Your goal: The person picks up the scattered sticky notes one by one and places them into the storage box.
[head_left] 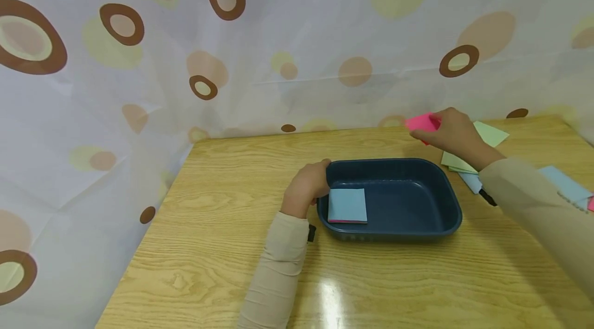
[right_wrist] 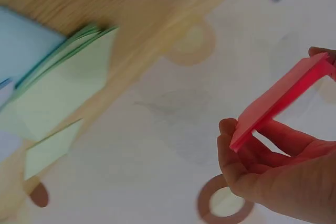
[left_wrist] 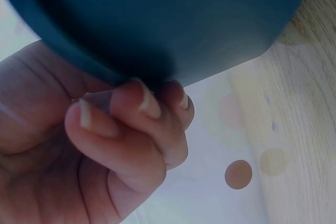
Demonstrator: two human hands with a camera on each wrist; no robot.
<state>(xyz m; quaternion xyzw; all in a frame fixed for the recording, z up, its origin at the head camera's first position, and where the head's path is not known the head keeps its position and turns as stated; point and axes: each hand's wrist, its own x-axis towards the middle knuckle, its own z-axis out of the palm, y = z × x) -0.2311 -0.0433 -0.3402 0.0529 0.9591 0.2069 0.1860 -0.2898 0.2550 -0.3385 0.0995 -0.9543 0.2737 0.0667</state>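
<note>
A dark blue plastic tray stands on the table. Its left rim is held by my left hand, fingers curled under the edge in the left wrist view. Inside the tray, at its left end, lies a stack of square sticky notes, light blue on top with a pink edge below. Above the table behind the tray's right end, my right hand pinches a pad of pink sticky notes. In the right wrist view the pink pad is slightly bent between thumb and fingers.
Pale green notes lie fanned behind my right wrist, with a blue note partly under them. Further right are more blue notes and a bit of pink. A patterned curtain hangs along the table's back edge.
</note>
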